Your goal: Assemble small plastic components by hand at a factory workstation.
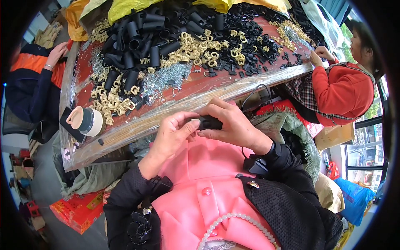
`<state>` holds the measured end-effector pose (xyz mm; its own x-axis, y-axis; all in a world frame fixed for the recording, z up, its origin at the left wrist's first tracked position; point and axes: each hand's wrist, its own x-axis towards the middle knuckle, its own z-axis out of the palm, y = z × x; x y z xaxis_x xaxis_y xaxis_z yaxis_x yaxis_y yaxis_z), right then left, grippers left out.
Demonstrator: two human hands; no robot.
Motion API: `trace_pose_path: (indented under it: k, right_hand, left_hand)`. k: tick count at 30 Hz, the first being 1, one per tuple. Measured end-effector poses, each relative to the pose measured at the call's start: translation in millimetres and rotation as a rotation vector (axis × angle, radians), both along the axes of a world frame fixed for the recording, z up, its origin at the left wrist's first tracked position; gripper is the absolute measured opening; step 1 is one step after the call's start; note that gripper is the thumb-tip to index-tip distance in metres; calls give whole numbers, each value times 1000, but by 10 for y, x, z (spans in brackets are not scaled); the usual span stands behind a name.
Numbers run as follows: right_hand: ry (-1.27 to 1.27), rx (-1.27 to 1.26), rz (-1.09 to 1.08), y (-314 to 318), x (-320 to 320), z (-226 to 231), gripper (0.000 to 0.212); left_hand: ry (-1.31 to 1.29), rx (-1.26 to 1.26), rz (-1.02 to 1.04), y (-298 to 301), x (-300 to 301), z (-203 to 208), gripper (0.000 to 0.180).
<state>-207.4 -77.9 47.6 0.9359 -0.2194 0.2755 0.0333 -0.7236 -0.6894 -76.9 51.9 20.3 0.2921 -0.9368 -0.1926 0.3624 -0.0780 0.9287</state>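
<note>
In front of the table's near edge, my two hands meet above my pink top. My right hand (230, 123) is closed round a short black plastic part (211, 122), its thumb underneath and fingers over the top. At the left end of that part, my left hand (173, 131) pinches a small pale piece (195, 120) between thumb and fingertips. Fingers hide much of both pieces, and I cannot tell how they join. Beyond my hands, black plastic tubes (133, 30), cream ring-shaped clips (112, 100) and small silver metal pieces (166, 78) lie heaped on the red tabletop (185, 92).
A wooden rim (137, 121) wrapped in clear film edges the table. A lidded cup (86, 121) stands at the near left corner. Co-workers sit at the left, in an orange and dark jacket (35, 79), and right, in red sleeves (343, 91). Sacks (287, 125) hang below the rim.
</note>
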Motion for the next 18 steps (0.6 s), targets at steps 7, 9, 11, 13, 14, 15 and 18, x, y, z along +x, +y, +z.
trace_pose_path:
  k: [7,9,11,13,14,15,18]
  right_hand:
    - [-33,121,-30,101,-13,57,42]
    - [-54,142,-29,121,6,29,44]
    - [-93,191,-31,125,32,6,48]
    - [-75,218,-24,103,40,32,51]
    - [-55,244,-19,85,42,47,54]
    - [-35,270,-14,67,52,57,57]
    - [-63,373,16,11,92,67,64]
  left_hand:
    - [-133,-8,-36,78,-71,133,38]
    - [-135,-85,-18,72,-94,126,42]
    - [-135,-234,15,57,-111,119,49]
    - [-149,-208,18,58,-83,150,51]
    - [-162,-184,20,54,-66,167,53]
    - [-174,-158,21,44,-48,182,56]
    - [-159,-176,63,-20,-6,158,58]
